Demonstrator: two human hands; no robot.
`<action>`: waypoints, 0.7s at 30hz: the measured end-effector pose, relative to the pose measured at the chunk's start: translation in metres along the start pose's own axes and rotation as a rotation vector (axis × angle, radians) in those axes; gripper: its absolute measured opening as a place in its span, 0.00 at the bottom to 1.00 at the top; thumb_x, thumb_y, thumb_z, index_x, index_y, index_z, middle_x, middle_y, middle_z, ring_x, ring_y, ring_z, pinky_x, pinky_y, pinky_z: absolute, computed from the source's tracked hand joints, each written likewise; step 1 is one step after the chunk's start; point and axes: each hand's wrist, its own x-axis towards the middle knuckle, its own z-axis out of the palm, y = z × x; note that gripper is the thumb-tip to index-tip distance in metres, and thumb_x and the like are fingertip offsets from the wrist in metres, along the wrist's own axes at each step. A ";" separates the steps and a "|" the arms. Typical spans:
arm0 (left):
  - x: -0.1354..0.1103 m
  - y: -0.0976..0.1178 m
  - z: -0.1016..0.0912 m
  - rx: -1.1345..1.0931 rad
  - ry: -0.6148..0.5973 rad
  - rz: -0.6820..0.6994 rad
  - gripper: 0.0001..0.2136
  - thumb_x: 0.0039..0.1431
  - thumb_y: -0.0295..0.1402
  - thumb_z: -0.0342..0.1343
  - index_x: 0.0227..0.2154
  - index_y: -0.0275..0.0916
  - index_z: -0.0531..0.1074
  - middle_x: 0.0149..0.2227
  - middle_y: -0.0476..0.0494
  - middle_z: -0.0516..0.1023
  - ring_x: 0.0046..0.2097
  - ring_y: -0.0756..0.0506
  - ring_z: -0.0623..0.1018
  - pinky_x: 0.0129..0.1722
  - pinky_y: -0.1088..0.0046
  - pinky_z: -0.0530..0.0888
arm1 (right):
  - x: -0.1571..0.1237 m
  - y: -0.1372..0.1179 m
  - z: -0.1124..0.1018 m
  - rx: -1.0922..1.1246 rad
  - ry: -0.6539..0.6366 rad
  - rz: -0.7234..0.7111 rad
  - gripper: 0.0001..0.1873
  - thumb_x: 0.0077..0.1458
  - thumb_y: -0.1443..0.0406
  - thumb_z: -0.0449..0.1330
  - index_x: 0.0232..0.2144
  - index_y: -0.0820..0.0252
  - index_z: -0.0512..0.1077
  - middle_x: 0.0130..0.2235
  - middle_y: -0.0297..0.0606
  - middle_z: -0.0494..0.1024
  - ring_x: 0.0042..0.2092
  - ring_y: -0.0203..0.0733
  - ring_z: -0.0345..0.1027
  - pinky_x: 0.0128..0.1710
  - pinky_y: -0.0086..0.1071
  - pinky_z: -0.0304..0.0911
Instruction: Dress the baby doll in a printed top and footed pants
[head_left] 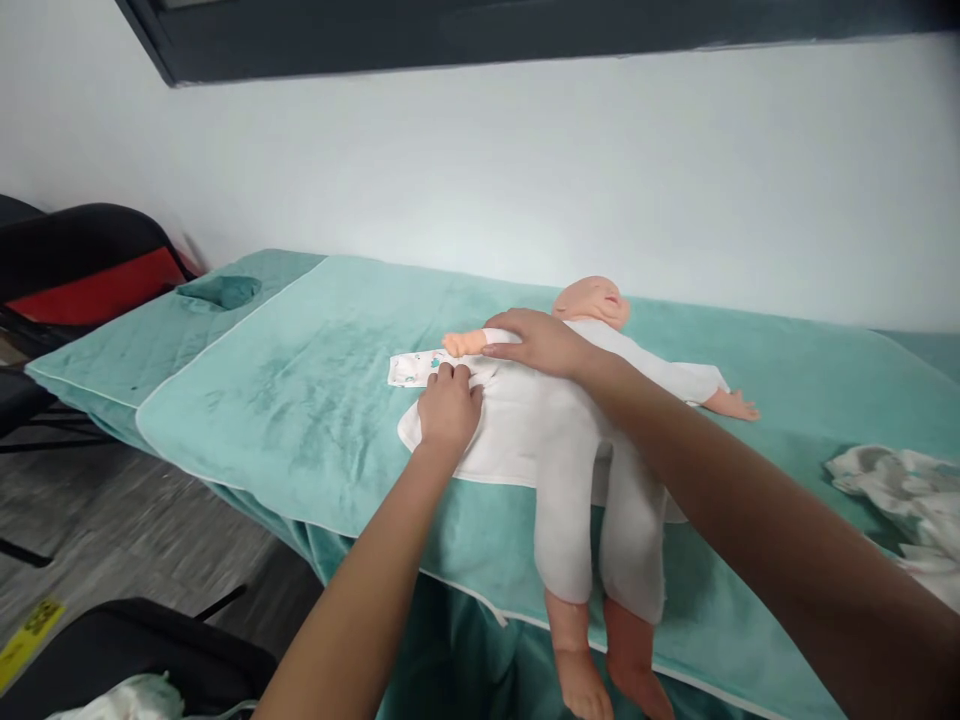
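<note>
A baby doll (592,300) in a white one-piece suit (562,440) lies on its back on a teal towel-covered table (300,400), legs hanging over the near edge. My left hand (448,405) is closed, its fingers pinching the white printed cloth (412,368) beside the doll's outstretched arm. My right hand (541,343) rests curled over the doll's upper arm and shoulder, holding it near the sleeve.
A crumpled white printed garment (900,490) lies at the table's right. A black and red chair (90,270) stands at the far left. A dark seat with white cloth (135,670) is at the lower left. A pale wall runs behind the table.
</note>
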 end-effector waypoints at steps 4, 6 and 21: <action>0.006 -0.010 -0.004 -0.200 -0.004 -0.142 0.11 0.65 0.35 0.48 0.41 0.40 0.75 0.43 0.37 0.80 0.45 0.37 0.78 0.38 0.65 0.68 | -0.004 -0.001 -0.001 0.035 -0.062 0.036 0.27 0.57 0.42 0.57 0.45 0.53 0.78 0.49 0.39 0.79 0.50 0.53 0.70 0.49 0.41 0.61; 0.009 -0.017 -0.007 -0.352 -0.011 -0.221 0.09 0.64 0.34 0.49 0.37 0.41 0.75 0.39 0.41 0.81 0.42 0.39 0.79 0.36 0.67 0.67 | -0.003 -0.002 0.002 0.003 -0.105 0.055 0.28 0.55 0.41 0.59 0.46 0.51 0.78 0.50 0.39 0.79 0.50 0.53 0.70 0.48 0.41 0.61; -0.014 -0.014 0.001 -0.416 0.124 0.096 0.11 0.70 0.38 0.45 0.39 0.41 0.72 0.38 0.44 0.79 0.40 0.44 0.76 0.39 0.69 0.67 | 0.006 -0.018 0.024 -0.524 -0.065 0.122 0.17 0.61 0.53 0.56 0.38 0.60 0.76 0.41 0.48 0.80 0.45 0.55 0.70 0.43 0.42 0.57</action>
